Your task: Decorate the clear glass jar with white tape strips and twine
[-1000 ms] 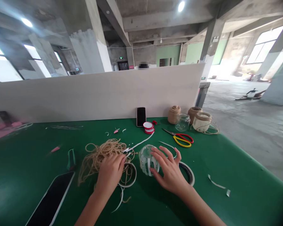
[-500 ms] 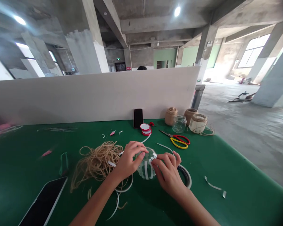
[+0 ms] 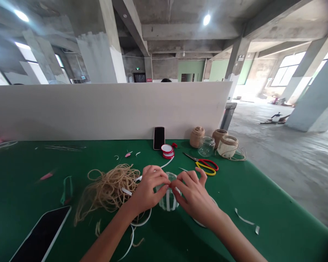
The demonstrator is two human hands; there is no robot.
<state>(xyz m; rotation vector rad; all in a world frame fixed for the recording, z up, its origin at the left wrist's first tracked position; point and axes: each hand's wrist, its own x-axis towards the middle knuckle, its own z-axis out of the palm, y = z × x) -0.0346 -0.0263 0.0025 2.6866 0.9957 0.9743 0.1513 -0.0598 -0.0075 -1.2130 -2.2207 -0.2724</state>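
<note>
A clear glass jar (image 3: 168, 204) with white strips running down its side stands on the green table between my hands. My left hand (image 3: 152, 186) is closed at the jar's left side, thumb in front and fingers at the rim. From the right, my right hand (image 3: 192, 191) has its thumb and forefinger pinched at the near rim, touching the left fingertips. Whatever lies between those right fingertips is hidden. Close by my left wrist is a heap of jute twine (image 3: 114, 187). A roll partly shows beneath my right hand.
Red-and-yellow-handled scissors (image 3: 206, 167), red-rimmed ribbon spools (image 3: 168, 151) and an upright phone (image 3: 159, 138) sit farther back. Twine-wrapped jars (image 3: 197, 137) and a bare glass jar (image 3: 207, 146) stand back right. Another phone (image 3: 41, 234) lies front left. A white board (image 3: 106, 111) borders the table.
My hands have come together at the jar's near rim; the right fingers moved left until the fingertips meet. The jar looks more upright, and the view has shifted slightly.
</note>
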